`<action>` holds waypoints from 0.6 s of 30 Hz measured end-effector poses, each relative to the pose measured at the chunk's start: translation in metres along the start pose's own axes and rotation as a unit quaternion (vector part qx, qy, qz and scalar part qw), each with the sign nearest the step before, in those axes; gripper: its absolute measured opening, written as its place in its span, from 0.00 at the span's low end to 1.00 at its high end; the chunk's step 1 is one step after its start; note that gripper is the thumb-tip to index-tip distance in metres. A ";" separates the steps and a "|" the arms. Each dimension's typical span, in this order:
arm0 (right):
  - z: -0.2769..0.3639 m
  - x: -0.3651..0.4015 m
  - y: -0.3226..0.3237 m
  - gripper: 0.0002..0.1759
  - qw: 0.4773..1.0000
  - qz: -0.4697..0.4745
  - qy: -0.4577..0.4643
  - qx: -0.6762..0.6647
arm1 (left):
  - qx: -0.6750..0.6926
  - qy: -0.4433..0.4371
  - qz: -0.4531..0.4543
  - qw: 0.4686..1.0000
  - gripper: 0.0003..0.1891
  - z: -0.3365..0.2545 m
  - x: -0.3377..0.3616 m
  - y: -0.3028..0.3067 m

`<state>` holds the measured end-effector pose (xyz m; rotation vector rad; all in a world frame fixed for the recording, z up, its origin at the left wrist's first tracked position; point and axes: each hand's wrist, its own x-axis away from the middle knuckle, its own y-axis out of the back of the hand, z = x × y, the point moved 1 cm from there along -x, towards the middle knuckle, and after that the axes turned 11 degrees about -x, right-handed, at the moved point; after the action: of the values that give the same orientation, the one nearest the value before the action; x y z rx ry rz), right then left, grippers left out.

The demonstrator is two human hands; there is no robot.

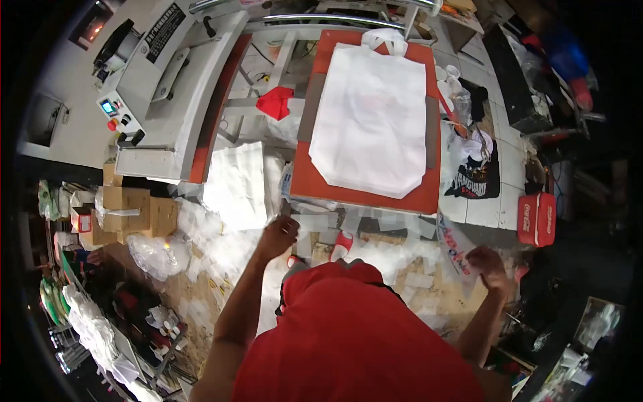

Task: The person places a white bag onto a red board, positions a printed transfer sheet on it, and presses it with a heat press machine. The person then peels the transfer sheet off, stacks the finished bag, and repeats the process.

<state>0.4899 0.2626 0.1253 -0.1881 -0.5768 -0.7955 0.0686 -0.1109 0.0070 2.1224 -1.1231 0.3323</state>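
My right hand (487, 266) pinches a thin, translucent film sheet (458, 262) printed with red and blue lettering, hanging off the right front corner of the press bed. My left hand (280, 238) is closed in a loose curl just below a stack of white bags (240, 184), with nothing seen sticking out of it. Ahead of me a white tote bag (372, 120) lies flat on the red press bed (365, 199). Its handles (385, 41) point away from me. Faint marks show on its upper middle.
A heat press (157, 100) with a control panel stands at left. Red cloth (274, 102) hangs beside the bed. Cardboard boxes (127, 209) and a clear plastic bag (159, 254) sit at left. A black printed cloth (477, 175) and a red Coca-Cola box (536, 220) are at right. Scraps litter the floor.
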 end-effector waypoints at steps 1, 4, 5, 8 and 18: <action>-0.033 0.000 0.004 0.10 0.979 0.121 0.121 -0.115 | 0.026 0.042 0.102 0.994 0.14 0.009 0.004 -0.015; -0.109 -0.008 -0.033 0.15 0.970 0.103 -0.189 -0.116 | -0.053 -0.063 0.174 0.981 0.21 0.010 0.019 -0.064; -0.117 -0.013 -0.064 0.17 0.982 0.161 -0.090 -0.044 | -0.035 -0.052 0.199 0.978 0.31 0.000 0.020 -0.073; -0.151 -0.077 -0.157 0.11 0.977 0.153 -0.149 -0.029 | -0.095 -0.253 0.085 0.959 0.45 0.002 0.014 -0.096; -0.172 -0.268 -0.347 0.22 0.922 0.135 0.308 0.190 | 0.056 0.028 0.001 0.998 0.27 0.104 -0.109 -0.090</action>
<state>0.1630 0.1246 -0.1847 0.3318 -0.0904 -0.4223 0.0667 -0.0807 -0.1658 2.1955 -1.0982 0.4639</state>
